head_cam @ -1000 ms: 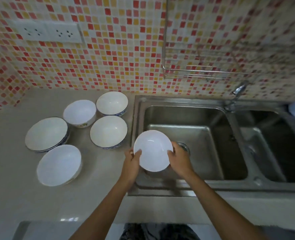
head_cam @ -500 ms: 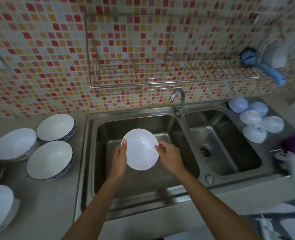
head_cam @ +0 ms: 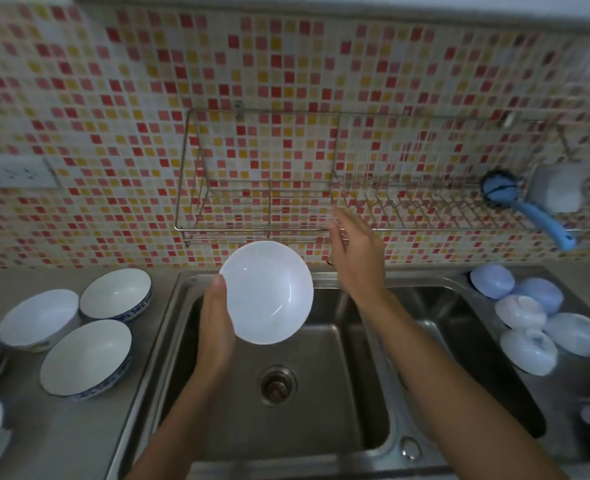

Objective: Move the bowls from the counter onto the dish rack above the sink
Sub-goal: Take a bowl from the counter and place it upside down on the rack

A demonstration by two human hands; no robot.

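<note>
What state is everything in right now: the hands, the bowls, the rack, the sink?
Left hand: holding the white bowl at its left edge.
Right hand: open, fingers straight, reaching toward the rack, holding nothing.
White bowl: held above the sink, tilted toward the camera.
Dish rack: on the wall, no bowls in it.
Counter bowls: upright, left of the sink.
Sink: looks dry.

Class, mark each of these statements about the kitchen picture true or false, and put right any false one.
1. The left hand grips the white bowl. True.
2. The right hand also holds that bowl. False: it is open, reaching towards the dish rack.
3. A bowl already sits on the dish rack. False: no bowl shows there.
4. The held bowl is above the sink. True.
</note>
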